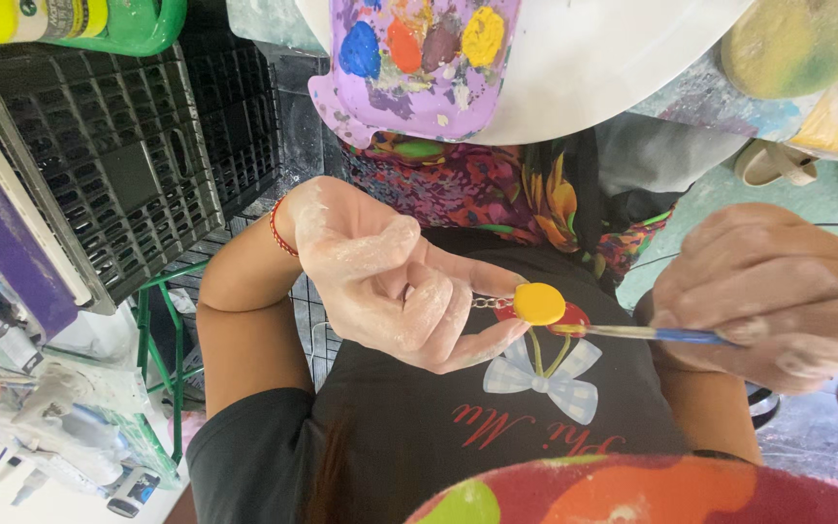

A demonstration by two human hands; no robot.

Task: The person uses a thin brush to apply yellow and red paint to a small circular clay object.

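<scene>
Taking the small yellow disc point(539, 303) as the landmark and reading from its left: a black mesh crate point(118, 165) sits far left of it, above a clutter of paint-smeared tubes and rags.

Just left of the disc, the left hand point(390, 281), dusted white, has its fingers closed on the disc's little metal chain point(482, 303), so the piece sits at the fingertips with its face open. Pinching the chain rather than the painted face seems wise (wet colour would smear).

Above the disc, a lilac palette point(409, 68) with blue, orange, brownish and yellow dabs rests on the white table point(613, 68).

Right of the disc, a blue-handled brush point(676, 336) reaches in, its tip at the red patch on the disc's lower right edge. The right hand point(773, 296) is curled tight around the handle. Good work here likely means a light, steady stroke along that edge, with the left hand held motionless.
</scene>
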